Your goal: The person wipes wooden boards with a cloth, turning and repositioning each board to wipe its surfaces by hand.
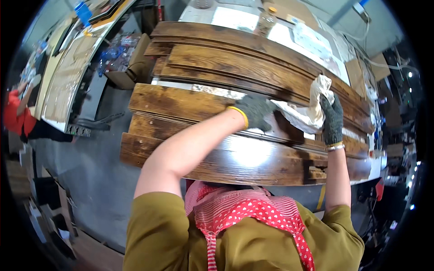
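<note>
A white cloth (300, 114) stretches between my two hands over brown stained wooden planks (194, 101). My right hand (332, 118), in a dark grey knit glove, grips the bunched right end, and part of the cloth stands up above the fingers. The cloth's left end meets the fingertips of my left hand (254, 113), which wears a matching glove with a yellow cuff. Those fingertips look closed on it, though they are partly hidden. The nearest plank (217, 156) is glossy and reflects a bright light.
Behind the planks stand a clear bottle with a yellow cap (266, 21) and a crumpled plastic bag (314, 40). A cardboard box of plastic bottles (122, 56) sits left, beside another workbench (68, 86). A person in red (18, 113) is at the far left.
</note>
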Demonstrator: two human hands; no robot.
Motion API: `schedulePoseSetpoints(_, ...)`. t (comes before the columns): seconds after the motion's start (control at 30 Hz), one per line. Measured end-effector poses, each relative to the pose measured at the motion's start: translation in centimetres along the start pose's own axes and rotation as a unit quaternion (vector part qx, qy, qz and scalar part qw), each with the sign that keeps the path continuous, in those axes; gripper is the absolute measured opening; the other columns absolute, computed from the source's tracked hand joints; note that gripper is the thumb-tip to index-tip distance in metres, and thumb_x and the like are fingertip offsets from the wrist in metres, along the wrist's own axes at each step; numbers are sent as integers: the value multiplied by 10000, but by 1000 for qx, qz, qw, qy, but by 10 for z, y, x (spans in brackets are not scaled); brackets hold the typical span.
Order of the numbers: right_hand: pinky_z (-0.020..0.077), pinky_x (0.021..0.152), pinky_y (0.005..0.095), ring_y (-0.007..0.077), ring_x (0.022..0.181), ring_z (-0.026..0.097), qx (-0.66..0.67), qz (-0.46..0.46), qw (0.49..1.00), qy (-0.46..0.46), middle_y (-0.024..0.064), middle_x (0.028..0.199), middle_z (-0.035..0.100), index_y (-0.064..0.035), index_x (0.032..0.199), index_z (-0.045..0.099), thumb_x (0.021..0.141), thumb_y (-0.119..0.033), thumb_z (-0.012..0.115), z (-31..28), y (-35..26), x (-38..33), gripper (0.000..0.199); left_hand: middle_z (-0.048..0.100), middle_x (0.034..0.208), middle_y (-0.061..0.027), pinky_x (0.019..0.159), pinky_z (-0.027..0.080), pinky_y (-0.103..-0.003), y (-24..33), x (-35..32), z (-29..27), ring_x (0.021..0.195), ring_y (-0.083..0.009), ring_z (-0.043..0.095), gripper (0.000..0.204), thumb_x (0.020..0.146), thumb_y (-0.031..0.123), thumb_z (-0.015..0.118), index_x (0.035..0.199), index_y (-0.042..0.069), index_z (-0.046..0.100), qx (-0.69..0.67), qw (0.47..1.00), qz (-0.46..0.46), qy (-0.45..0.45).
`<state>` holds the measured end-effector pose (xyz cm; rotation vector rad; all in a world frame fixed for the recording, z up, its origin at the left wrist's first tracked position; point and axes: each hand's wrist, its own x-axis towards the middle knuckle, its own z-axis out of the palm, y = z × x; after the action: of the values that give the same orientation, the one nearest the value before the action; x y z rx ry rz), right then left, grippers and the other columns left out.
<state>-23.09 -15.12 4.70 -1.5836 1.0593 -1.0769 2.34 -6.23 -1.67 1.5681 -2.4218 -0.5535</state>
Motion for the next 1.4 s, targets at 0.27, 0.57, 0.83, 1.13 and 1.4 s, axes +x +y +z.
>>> schedulePoseSetpoints(0.27,454,838,276,125,915,558,-120,11,990,73,41,1020,635,-5,1107,609,857,-134,683,-130,43,-42,291,605,1136,-217,950,439,-428,0,21,-32,1080,-366,571,656,782,571,618,1124,12,610,-42,986,-104,-125)
schedulePoseSetpoints(0.57,487,845,305,167,965,600,-64,90,988,108,99,1137,628,44,1172,580,864,-142,684,-208,72,-70,374,581,917,-140,774,475,-435,64,2,-20,880,-329,573,298,826,332,634,964,76,567,198,979,29,44)
schedulePoseSetpoints(0.83,422,981,382,311,1160,529,-244,1,970,-10,187,1225,581,-48,1143,623,830,-351,600,-155,19,-64,436,533,1205,-212,974,393,-470,71,8,-18,1124,-390,493,766,684,543,720,1212,17,546,64,995,23,77)
schedulePoseSetpoints(1.13,533,758,384,324,856,669,-346,-28,934,-80,186,924,672,-77,1037,656,832,-204,606,-184,97,-40,246,490,1307,-236,1029,323,-511,64,14,13,1198,-399,463,954,652,581,742,1408,112,400,152,986,-64,5)
schedulePoseSetpoints(1.4,517,856,348,245,927,655,-329,-106,934,-86,109,972,686,-118,1060,664,871,-291,597,-193,117,-36,264,484,1284,-273,997,336,-529,59,27,24,1165,-446,448,980,641,544,755,1414,69,384,139,990,-36,2)
